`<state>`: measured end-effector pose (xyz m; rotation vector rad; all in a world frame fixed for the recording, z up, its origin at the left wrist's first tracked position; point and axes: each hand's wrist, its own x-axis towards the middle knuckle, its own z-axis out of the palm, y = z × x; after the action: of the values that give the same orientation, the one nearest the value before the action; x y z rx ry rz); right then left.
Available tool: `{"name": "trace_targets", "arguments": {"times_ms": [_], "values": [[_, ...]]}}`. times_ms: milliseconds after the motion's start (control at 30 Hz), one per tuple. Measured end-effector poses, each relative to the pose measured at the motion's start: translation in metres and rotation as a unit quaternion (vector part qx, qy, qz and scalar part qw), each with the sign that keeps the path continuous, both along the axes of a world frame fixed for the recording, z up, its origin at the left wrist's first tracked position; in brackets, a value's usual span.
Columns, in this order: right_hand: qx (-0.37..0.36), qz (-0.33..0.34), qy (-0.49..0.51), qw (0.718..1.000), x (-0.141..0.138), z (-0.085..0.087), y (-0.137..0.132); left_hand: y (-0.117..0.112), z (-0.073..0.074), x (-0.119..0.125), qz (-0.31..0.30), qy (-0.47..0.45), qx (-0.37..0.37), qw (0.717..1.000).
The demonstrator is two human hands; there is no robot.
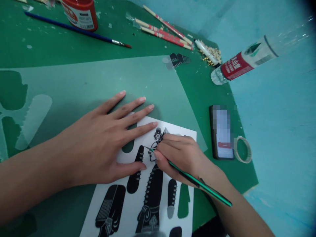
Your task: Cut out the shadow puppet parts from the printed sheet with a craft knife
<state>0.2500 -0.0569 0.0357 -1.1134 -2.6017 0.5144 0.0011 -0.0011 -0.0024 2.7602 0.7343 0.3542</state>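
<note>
My left hand (103,141) lies flat with its fingers spread. It rests across a translucent sheet (153,82) and the top of a white printed sheet (185,130) that has cut-out holes. My right hand (180,153) is closed around a slim green-handled tool (207,189), held like a pen. Its thin dark tip meets the outline drawing of a face (153,155), just right of my left hand; whether it is a fine brush or a blade is unclear. Black patterned figure parts (154,184) are printed below. The right fingers hide part of the drawing.
At the back stand a red jar (82,16) and a blue paintbrush (69,26). Wrapped chopsticks (163,31), a white marker (206,52) and a plastic bottle (238,67) lie farther right. A phone (222,133) and a tape roll (243,149) sit near the green table's (247,176) right edge.
</note>
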Motion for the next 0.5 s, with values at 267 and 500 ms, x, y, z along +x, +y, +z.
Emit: {"name": "trace_targets", "arguments": {"times_ms": [267,500], "values": [[-0.03,-0.101,0.033,0.994,-0.011,-0.005,-0.019,0.002,0.0,-0.001,0.002,0.007,-0.021,1.0],[-0.044,-0.113,0.04,0.992,-0.012,-0.006,-0.025,0.004,0.001,-0.003,-0.007,0.02,-0.042,0.999]]}}
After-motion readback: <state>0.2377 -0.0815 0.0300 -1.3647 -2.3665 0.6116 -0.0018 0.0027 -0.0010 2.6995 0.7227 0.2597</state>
